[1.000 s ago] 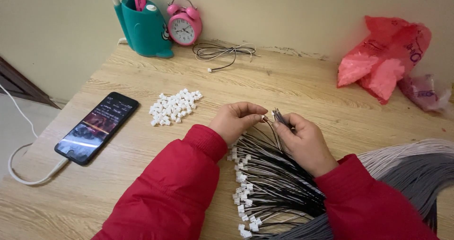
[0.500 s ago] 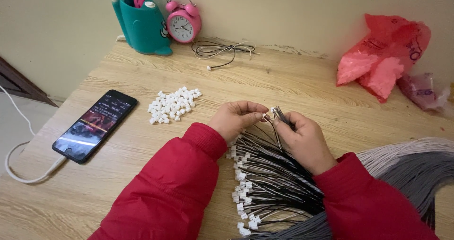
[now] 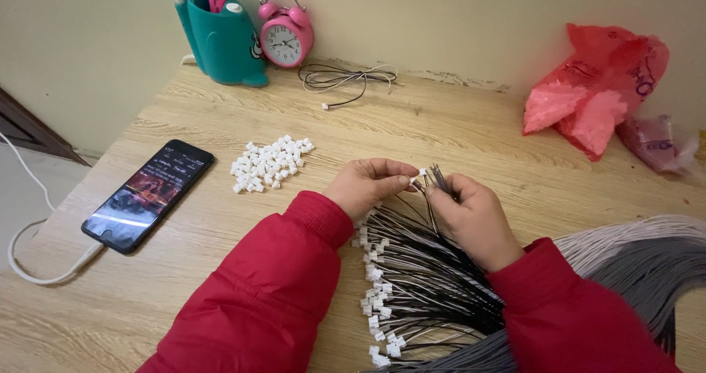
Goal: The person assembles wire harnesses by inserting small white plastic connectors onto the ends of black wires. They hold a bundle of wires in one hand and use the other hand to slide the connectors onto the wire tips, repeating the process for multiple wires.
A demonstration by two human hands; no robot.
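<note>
My left hand (image 3: pixel 371 185) pinches a small white plastic connector (image 3: pixel 421 174) between thumb and fingertips. My right hand (image 3: pixel 471 215) grips the bare ends of a few black and white wires (image 3: pixel 439 176), held right against that connector. Both arms wear red sleeves. Below my hands lies a fan of black and white wires with white connectors fitted (image 3: pixel 401 292). A heap of loose white connectors (image 3: pixel 269 162) sits to the left of my left hand on the wooden table (image 3: pixel 441 134).
A phone (image 3: pixel 149 194) with a lit screen and a white cable lies at the left. A teal pen holder (image 3: pixel 220 38), a pink alarm clock (image 3: pixel 285 40) and a coiled wire (image 3: pixel 349 79) stand at the back. Red plastic bags (image 3: pixel 596 86) sit back right; grey and white wire bundles (image 3: pixel 647 251) lie at the right.
The hands stay together at the connector with only slight finger movement; the view has shifted a little.
</note>
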